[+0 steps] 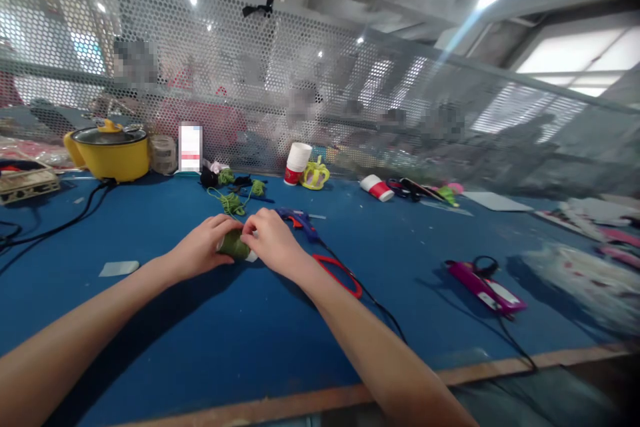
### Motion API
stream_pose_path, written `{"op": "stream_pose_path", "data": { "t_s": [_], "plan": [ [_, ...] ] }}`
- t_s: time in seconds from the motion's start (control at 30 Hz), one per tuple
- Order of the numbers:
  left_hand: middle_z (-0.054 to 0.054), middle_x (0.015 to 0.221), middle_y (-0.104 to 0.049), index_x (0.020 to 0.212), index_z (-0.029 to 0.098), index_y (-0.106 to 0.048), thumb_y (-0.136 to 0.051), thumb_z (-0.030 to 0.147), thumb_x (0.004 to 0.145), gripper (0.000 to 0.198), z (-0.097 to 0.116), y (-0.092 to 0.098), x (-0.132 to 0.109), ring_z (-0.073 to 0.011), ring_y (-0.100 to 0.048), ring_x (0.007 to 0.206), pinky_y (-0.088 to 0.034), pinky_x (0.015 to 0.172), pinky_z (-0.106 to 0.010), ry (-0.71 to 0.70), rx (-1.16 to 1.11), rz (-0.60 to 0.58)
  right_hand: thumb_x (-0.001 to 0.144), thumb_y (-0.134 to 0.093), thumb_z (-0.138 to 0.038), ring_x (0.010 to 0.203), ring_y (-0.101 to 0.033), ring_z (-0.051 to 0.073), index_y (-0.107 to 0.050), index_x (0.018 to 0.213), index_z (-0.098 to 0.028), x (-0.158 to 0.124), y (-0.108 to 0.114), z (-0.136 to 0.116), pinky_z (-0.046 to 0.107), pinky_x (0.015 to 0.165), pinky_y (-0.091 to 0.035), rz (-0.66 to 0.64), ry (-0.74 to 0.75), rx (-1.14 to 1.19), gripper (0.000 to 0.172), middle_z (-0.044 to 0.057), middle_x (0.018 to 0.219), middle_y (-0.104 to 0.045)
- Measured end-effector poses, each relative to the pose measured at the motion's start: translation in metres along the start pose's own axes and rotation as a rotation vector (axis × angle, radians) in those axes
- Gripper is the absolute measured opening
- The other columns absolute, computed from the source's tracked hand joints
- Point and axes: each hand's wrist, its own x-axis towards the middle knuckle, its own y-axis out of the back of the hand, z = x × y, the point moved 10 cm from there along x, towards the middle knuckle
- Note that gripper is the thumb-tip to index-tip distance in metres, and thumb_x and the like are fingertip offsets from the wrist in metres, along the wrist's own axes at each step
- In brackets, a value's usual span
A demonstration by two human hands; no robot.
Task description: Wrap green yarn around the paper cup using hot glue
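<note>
Across the near side of the blue table (175,360) runs a wooden edge (280,405), and beyond it at right lies a purple power strip (485,287). A red loop (357,290) rests right of the hands, a white piece (119,269) to their left. Between the hands, over the table's middle, is the green spool (234,246), on its side: its long axis runs roughly left to right, the white right end angled slightly toward the wearer. The left hand (204,247) grips its left part, fingers over the top, thumb below; the right hand (273,240) has bent fingertips against its right part, but whether they pinch it I cannot tell. Just beyond are a blue glue gun (306,223) and green yarn (232,203), then a tipped cup (377,188), upright cups (299,161), a yellow pot (115,157) and, behind, a mesh screen (225,47).
</note>
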Motion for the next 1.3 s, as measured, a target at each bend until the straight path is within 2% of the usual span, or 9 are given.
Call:
{"op": "stream_pose_path", "data": {
  "t_s": [0.17,0.3,0.43,0.53,0.63,0.83,1.03,1.3],
  "plan": [
    [-0.008,0.11,-0.052,0.113,0.02,-0.042,-0.067,0.016,0.066,0.053,-0.002,0.001,0.0,-0.0242,-0.05,0.102,-0.042,0.086,-0.038,0.033,-0.029,0.007,0.068,-0.052,-0.006,0.072,-0.046,0.015,-0.05,0.059,-0.017,-0.002,0.012,-0.001,0.027,0.069,-0.037,0.056,0.048,0.14,0.013,0.003,0.07,-0.052],
    [-0.01,0.116,-0.05,0.119,0.022,-0.036,-0.067,0.021,0.065,0.062,-0.007,0.002,0.0,-0.0249,-0.05,0.106,-0.043,0.085,-0.038,0.085,-0.077,0.018,0.065,-0.052,-0.008,0.059,-0.044,0.01,-0.046,0.062,-0.018,-0.005,0.02,0.007,0.025,0.059,-0.036,0.105,-0.03,0.39,0.012,-0.003,0.061,-0.05],
    [-0.011,0.118,-0.05,0.121,0.021,-0.034,-0.067,0.024,0.065,0.065,-0.01,0.001,-0.001,-0.0251,-0.05,0.107,-0.043,0.086,-0.04,0.112,-0.16,0.023,0.064,-0.052,-0.013,0.056,-0.045,0.008,-0.054,0.072,-0.017,-0.004,0.007,0.019,0.023,0.055,-0.036,0.001,-0.129,0.87,0.01,-0.004,0.063,-0.053],
    [-0.012,0.117,-0.052,0.122,0.02,-0.033,-0.067,0.026,0.065,0.066,-0.012,0.0,-0.001,-0.0248,-0.052,0.104,-0.043,0.085,-0.04,0.137,-0.225,0.022,0.062,-0.049,-0.012,0.047,-0.039,0.006,-0.06,0.073,-0.015,-0.005,-0.005,0.026,0.021,0.047,-0.03,-0.11,-0.219,1.074,0.016,-0.003,0.06,-0.054],
    [-0.012,0.116,-0.053,0.123,0.02,-0.033,-0.067,0.027,0.065,0.068,-0.01,0.001,-0.001,-0.0248,-0.052,0.104,-0.042,0.085,-0.041,0.14,-0.219,0.014,0.061,-0.047,-0.011,0.044,-0.035,0.005,-0.062,0.066,-0.015,-0.008,-0.004,0.03,0.021,0.046,-0.029,-0.131,-0.274,1.063,0.016,-0.003,0.056,-0.054],
    [-0.013,0.12,-0.05,0.124,0.02,-0.034,-0.067,0.026,0.064,0.069,-0.008,0.001,-0.002,-0.0254,-0.051,0.107,-0.042,0.087,-0.04,0.127,-0.202,0.022,0.062,-0.061,-0.02,0.056,-0.048,0.008,-0.063,0.071,-0.016,-0.016,0.002,0.025,0.023,0.057,-0.038,-0.125,-0.238,0.97,0.01,-0.001,0.064,-0.059],
    [-0.013,0.116,-0.051,0.121,0.017,-0.036,-0.068,0.026,0.064,0.066,-0.006,-0.002,-0.002,-0.0248,-0.052,0.104,-0.043,0.085,-0.039,0.13,-0.246,-0.018,0.06,-0.062,-0.018,0.062,-0.051,0.009,-0.061,0.075,-0.016,-0.011,0.01,0.039,0.025,0.064,-0.04,0.056,-0.269,0.968,0.016,-0.002,0.068,-0.058],
    [-0.012,0.118,-0.051,0.12,0.019,-0.036,-0.069,0.026,0.063,0.066,-0.006,-0.004,-0.001,-0.0253,-0.051,0.105,-0.042,0.086,-0.04,0.142,-0.272,-0.044,0.064,-0.059,-0.02,0.064,-0.051,0.01,-0.06,0.077,-0.016,-0.01,0.01,0.056,0.025,0.065,-0.04,0.139,-0.285,0.943,0.014,-0.001,0.07,-0.058]
  ]
}}
